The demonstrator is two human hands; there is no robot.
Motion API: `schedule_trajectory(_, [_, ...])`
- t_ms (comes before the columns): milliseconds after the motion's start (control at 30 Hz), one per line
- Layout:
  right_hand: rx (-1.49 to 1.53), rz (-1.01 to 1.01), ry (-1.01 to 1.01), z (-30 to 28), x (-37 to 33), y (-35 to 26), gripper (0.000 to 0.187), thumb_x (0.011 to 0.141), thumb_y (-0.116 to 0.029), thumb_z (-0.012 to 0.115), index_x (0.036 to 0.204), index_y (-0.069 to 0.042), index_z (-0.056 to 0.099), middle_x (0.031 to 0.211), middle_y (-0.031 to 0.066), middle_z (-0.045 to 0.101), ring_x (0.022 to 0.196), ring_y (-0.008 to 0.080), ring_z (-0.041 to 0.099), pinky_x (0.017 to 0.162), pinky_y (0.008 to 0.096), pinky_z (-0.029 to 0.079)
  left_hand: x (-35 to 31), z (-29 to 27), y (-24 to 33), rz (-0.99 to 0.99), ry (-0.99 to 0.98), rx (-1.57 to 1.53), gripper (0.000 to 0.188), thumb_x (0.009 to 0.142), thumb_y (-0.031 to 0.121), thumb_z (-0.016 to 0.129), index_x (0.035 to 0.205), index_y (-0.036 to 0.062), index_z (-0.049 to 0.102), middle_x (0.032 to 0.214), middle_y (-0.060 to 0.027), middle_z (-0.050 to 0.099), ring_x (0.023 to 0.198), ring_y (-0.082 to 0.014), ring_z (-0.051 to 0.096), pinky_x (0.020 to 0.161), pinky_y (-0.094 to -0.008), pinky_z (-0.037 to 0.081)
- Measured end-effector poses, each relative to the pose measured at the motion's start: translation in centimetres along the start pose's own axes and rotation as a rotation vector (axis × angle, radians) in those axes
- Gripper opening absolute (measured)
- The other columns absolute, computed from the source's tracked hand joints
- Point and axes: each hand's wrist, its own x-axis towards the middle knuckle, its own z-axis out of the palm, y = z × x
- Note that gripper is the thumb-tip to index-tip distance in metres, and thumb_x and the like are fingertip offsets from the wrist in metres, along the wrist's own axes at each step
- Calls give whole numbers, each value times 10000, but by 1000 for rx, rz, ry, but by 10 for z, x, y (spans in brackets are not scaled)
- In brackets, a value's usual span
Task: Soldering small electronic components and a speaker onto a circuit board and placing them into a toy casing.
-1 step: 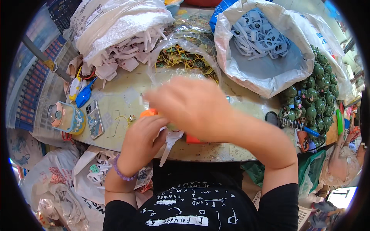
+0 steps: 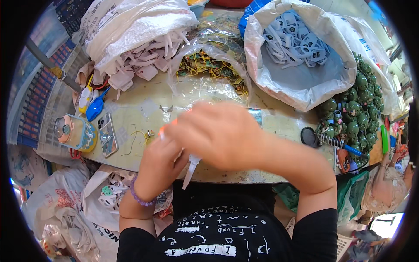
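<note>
My left hand point(image 2: 161, 159), a purple bead bracelet at its wrist, is closed round a white plastic piece point(image 2: 191, 169) with a narrow tail that sticks out below the fingers. Right above it, my right hand point(image 2: 218, 135) is smeared by motion and covers the top of the piece. Its fingers reach my left fingertips, and what they hold, if anything, is hidden. A bit of orange point(image 2: 162, 130) shows at the fingertips; its kind cannot be made out.
A clear bag of wired circuit boards point(image 2: 209, 65) lies ahead, between a sack of pale plastic parts point(image 2: 144, 65) and an open sack point(image 2: 301, 98) of white parts. Green figures point(image 2: 355, 113) pile up at right. At left are a phone point(image 2: 108, 134) and a bottle point(image 2: 74, 133).
My right hand has come down and a little toward me, now hiding more of the white piece and the orange bit. A red thing under that hand no longer shows.
</note>
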Motion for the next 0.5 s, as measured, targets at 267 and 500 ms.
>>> schedule_trajectory(267, [-20,-255,109,33,-71,-45,172,744,-115,650,893,-47,597,888,60,615,687,131,573,556,214,465,-21,11,-3,107,171,-46,197,738,54,696,933,40,673,918,-103,686,871,-297,639,797,-383,470])
schedule_trajectory(500, [29,-242,28,39,-81,-46,159,769,-127,675,877,-51,588,909,76,625,714,150,590,621,235,513,-69,13,-29,-646,-288,-708,217,937,215,603,969,7,657,880,-72,682,850,-136,628,690,-277,498])
